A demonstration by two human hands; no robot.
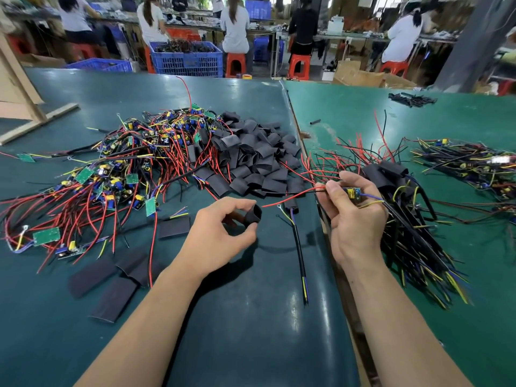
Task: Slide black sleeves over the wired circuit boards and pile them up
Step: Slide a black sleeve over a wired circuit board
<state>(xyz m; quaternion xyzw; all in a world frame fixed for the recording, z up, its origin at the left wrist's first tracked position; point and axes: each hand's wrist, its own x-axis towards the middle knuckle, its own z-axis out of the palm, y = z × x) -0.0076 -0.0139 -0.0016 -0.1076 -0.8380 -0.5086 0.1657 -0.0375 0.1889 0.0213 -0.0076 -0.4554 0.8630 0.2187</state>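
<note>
My left hand (220, 233) pinches an open black sleeve (253, 215) just above the green table. To its right, my right hand (354, 210) grips a small wired circuit board (352, 193) with red, blue and yellow wires trailing from it. A heap of bare wired boards (125, 163) lies at the left. A heap of black sleeves (251, 157) sits behind my hands. The pile of sleeved boards (405, 219) lies under and right of my right hand.
Flat loose sleeves (111, 286) lie on the dark green table (251, 317) near my left forearm. A black cable (298, 247) runs between my hands. More wired boards (469, 160) lie far right. Blue crates (185, 58) and seated people are beyond the table.
</note>
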